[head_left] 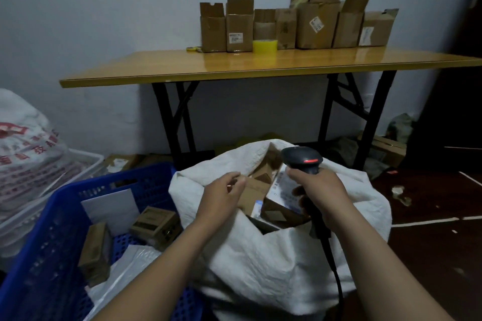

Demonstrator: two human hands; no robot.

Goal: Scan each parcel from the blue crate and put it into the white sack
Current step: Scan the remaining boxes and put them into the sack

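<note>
The white sack (273, 255) stands open in front of me, with several brown cardboard parcels (254, 194) inside its mouth. My left hand (221, 197) hovers over the sack's left rim, fingers loosely curled and apart, their tips at the edge of the top parcel. My right hand (319, 194) grips a black barcode scanner (302, 159) above the sack; its red light is on and its cable hangs down. To the left, the blue crate (49, 237) holds two brown boxes (156, 225), a white envelope (109, 207) and a white poly bag (125, 271).
A wooden folding table (234, 65) stands against the wall behind the sack, with several open cardboard boxes (297, 26) and a yellow tape roll (264, 46). A printed white bag (26, 154) lies in a white crate at far left. More boxes and scraps lie on the floor under the table.
</note>
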